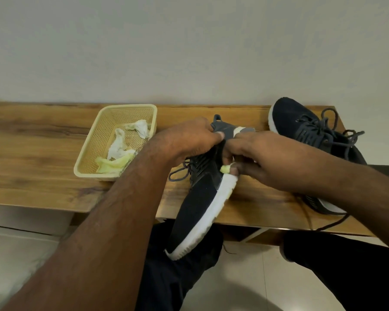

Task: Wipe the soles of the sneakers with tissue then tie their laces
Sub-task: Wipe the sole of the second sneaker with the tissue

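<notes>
A small wad of yellowish tissue (225, 169) is pinched in the curled fingers of the right hand (263, 158) and pressed against the white sole (213, 209) of the held sneaker (198, 198), near its heel end. The heel of that sneaker is gripped by the left hand (189, 140), fingers and thumb wrapped round the collar; the toe points toward 6 o'clock, over the lap, with the sole edge turned to the right. Grey marks are seen on the sole toward the toe, so wiping appears unfinished. The step would be done well if the shoe were kept braced by the left hand while the tissue is drawn firmly along the sole toward the toe, a clean face being turned out as it soils.

At 2 o'clock the second sneaker (310, 140) lies on the wooden table (43, 142), laces loose. At 10 o'clock a cream basket (99, 140) holds used tissues (121, 149). The dangling lace (177, 173) could be caught under the wiping hand.
</notes>
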